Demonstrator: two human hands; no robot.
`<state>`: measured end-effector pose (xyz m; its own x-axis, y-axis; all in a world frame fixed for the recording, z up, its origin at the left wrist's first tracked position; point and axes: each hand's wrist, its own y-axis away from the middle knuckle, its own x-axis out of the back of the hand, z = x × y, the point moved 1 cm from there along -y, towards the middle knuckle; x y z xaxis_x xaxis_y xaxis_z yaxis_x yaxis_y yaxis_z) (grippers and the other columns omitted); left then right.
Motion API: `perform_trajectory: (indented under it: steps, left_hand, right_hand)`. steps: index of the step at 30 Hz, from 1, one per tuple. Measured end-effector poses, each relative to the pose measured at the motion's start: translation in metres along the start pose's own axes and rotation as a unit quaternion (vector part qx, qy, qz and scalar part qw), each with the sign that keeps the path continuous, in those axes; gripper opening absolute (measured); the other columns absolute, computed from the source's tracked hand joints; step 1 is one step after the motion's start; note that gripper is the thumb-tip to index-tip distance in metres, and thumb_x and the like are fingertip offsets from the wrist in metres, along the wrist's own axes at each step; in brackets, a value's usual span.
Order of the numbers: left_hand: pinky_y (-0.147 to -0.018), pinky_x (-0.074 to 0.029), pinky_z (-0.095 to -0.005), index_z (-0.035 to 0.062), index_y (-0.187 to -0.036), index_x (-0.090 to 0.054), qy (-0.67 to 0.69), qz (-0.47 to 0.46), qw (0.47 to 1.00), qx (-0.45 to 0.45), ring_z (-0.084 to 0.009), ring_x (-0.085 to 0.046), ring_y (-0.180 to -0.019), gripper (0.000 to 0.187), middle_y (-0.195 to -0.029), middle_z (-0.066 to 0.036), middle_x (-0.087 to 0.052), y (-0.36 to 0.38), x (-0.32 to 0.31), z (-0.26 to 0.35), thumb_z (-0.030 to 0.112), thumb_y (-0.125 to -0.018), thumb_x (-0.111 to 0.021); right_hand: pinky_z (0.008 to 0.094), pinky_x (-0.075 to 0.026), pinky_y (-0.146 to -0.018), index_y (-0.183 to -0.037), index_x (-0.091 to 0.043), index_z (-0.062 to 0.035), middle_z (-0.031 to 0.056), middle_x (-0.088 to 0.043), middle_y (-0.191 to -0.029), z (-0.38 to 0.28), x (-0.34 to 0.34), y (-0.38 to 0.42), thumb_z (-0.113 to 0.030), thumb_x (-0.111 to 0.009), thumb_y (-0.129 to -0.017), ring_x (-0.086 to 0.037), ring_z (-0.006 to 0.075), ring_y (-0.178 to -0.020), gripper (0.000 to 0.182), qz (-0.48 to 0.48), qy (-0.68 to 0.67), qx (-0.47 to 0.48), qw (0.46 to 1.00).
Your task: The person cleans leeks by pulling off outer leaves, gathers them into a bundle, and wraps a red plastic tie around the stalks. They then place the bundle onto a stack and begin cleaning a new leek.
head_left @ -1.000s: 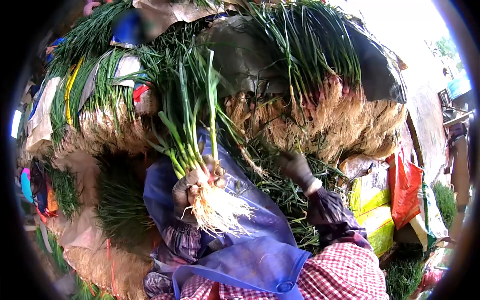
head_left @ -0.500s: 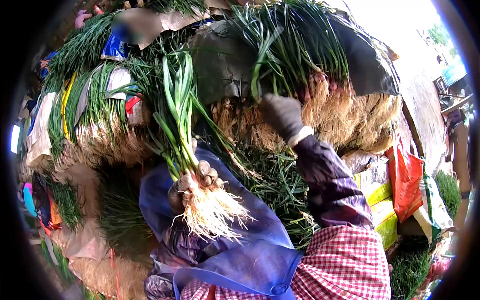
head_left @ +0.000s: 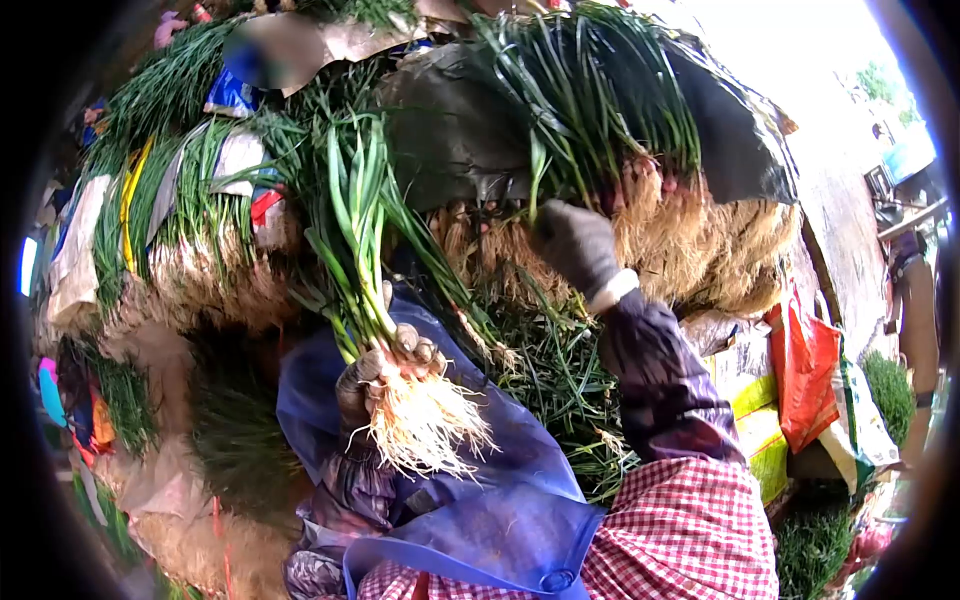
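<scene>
Green onions (head_left: 366, 250) mid-frame are clamped in the left hand (head_left: 355, 388); the right hand (head_left: 577, 243), above centre, seems curled round a stalk (head_left: 537, 168).

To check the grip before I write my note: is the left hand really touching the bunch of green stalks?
Touching. The head view shows the left hand wrapped around the bunch of green stalks, just above its pale roots.

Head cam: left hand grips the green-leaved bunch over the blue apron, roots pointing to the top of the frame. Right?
Not the roots: in the head view they point to the bottom. The left hand does grip the green-leaved bunch over the blue apron.
</scene>
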<state>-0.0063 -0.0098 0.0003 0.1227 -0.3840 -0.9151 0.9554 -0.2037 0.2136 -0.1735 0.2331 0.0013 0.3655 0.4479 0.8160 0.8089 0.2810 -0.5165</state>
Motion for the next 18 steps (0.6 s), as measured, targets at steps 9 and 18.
perform_trajectory:
  steps: [9, 18]
  left_hand:
    - [-0.068, -0.051, -0.0351, 0.0050, -0.134, -0.037, -0.001, -0.012, 1.000, 0.010, -0.0221, -0.058, -0.081, 0.057, -0.104, -0.015, -0.056, -0.002, 0.004, 0.004, 0.013, -0.083, -0.061]
    - [-0.068, -0.052, -0.0340, 0.0046, -0.133, -0.038, -0.006, -0.022, 0.999, 0.029, -0.0216, -0.060, -0.080, 0.057, -0.105, -0.016, -0.056, -0.007, 0.001, -0.008, 0.012, -0.082, -0.061]
  right_hand:
    - [0.0305, -0.049, -0.046, -0.084, -0.062, -0.0134, 0.0045, -0.060, -0.064, -0.006, -0.023, 0.110, -0.011, -0.054, -0.082, -0.060, 0.0209, -0.056, 0.009, -0.503, 0.043, 0.265, 0.821]
    - [0.0390, -0.048, -0.060, -0.077, -0.061, -0.0103, 0.0086, -0.063, -0.070, 0.023, 0.037, -0.030, -0.033, -0.071, -0.075, -0.063, 0.0275, -0.066, 0.025, -0.174, 0.204, -0.122, 0.956]
